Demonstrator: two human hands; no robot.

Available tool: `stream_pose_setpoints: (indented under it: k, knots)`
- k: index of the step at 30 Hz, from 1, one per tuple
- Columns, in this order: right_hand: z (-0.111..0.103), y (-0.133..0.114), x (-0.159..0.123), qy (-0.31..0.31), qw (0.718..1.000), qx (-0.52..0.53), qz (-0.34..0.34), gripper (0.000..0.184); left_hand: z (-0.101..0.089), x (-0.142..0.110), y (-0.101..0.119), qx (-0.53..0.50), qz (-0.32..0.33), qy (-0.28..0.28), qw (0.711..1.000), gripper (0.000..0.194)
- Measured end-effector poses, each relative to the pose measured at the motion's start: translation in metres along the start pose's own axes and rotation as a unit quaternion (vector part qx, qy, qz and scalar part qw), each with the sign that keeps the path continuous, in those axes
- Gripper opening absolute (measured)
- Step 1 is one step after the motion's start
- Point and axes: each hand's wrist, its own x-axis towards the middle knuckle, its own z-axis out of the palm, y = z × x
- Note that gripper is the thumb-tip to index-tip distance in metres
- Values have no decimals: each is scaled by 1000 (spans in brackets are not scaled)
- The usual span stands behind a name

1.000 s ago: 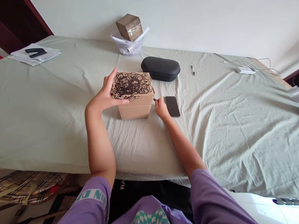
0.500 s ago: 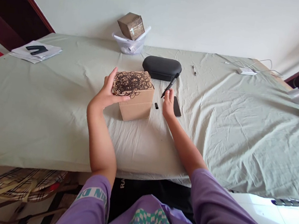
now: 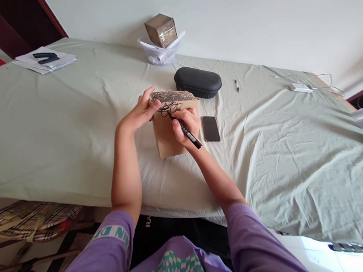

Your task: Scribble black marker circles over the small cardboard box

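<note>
"How would you handle the scribbling on that cardboard box (image 3: pixel 164 139)?"

"Brace it well. The left hand (image 3: pixel 141 113) is clasping its upper left corner, thumb on the front face, and that hold should stop it skidding. The right hand (image 3: pixel 187 123) pinches the black marker (image 3: pixel 188 134), tip at the front face. I'd roll light, loose loops and mind the left thumb, since fresh ink might smear."

"And the look of the box?"

"Plain brown, with dense black loops across the top. A few run over the upper edge onto the front; lower down, what the right hand leaves visible looks bare."

"Where does it sit?"

"On the cloth-covered tabletop (image 3: pixel 70 136), between both hands. A phone (image 3: pixel 211 129) lies just to its right, and a black case (image 3: pixel 197 83) sits behind it."
</note>
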Motion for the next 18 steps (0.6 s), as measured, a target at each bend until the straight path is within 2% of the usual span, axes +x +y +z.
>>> stream_pose_setpoints:
  k: [3,7,11,15,18]
  knots:
    - [3,0,5,12,999,-19,-40,15,7,0,9,-11,-59,-7,998,114]
    - [2,0,7,37,998,-9,-57,8,13,0,17,-2,-71,-36,997,100]
    - [2,6,5,36,998,-38,-38,11,17,0,22,14,-71,-41,997,100]
    - [-3,14,5,4,999,-8,-35,13,18,1,23,26,-78,-49,995,101]
    - [-9,16,6,-29,999,18,-27,17,19,1,23,17,-81,-37,996,94]
